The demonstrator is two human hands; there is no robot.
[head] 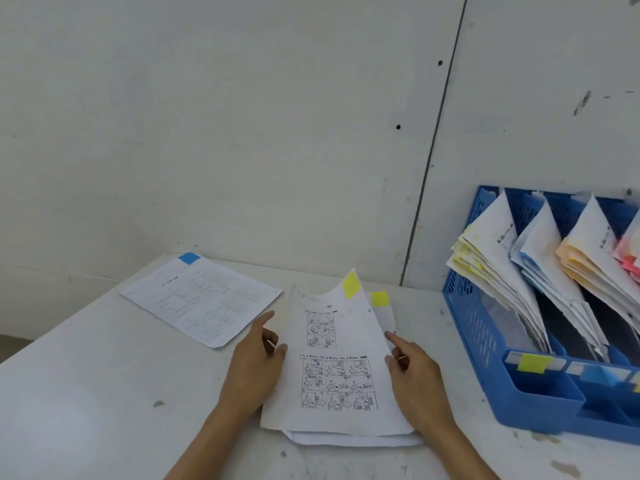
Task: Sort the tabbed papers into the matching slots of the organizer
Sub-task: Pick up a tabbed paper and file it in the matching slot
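A comic-printed sheet with a yellow tab point(334, 362) is lifted off a small stack of papers point(353, 439) in front of me. My left hand point(254, 365) pinches its left edge. My right hand point(412, 372) touches its right edge, index finger pointing out. The sheet beneath shows another yellow tab point(380, 298). A blue organizer point(465, 323) stands at the right, its slots holding papers tabbed yellow point(485, 268), blue point(540, 258), orange point(585, 258) and pink point(628, 258). A yellow label point(531, 362) marks its first slot.
A text sheet with a blue tab point(201, 301) lies flat at the table's back left. The white table point(104, 393) meets a white wall point(242, 116) behind. The table's left edge drops off at the far left.
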